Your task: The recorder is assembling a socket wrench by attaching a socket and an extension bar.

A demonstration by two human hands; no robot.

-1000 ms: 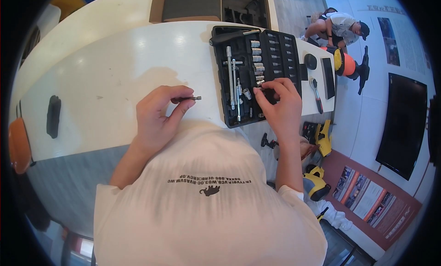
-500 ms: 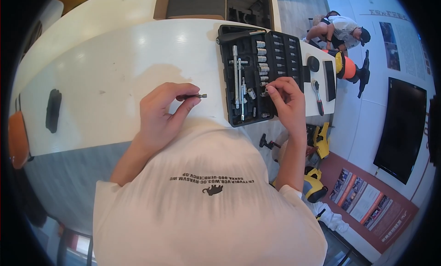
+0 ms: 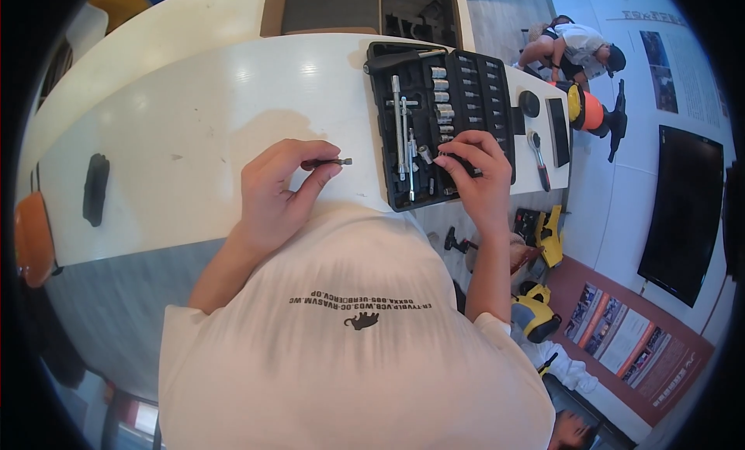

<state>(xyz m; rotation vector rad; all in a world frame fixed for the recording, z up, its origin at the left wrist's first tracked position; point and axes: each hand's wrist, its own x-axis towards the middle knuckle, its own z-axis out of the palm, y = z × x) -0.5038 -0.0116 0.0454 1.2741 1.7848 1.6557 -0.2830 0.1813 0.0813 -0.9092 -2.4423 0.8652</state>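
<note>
Left hand point(image 3: 281, 178) pinching short metal-tipped rod point(image 3: 344, 162) between thumb and forefinger, probably light, stiff, slick, best gripped mid-shaft; right hand point(image 3: 483, 169), fingertips nearly meeting, over socket case point(image 3: 424, 121), hold unclear.

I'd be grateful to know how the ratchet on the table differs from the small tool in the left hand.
The ratchet lies on the table, while the small tool is pinched in the left hand. The ratchet looks longer, with a rounded head; the small tool's exposed end is narrow.
</note>
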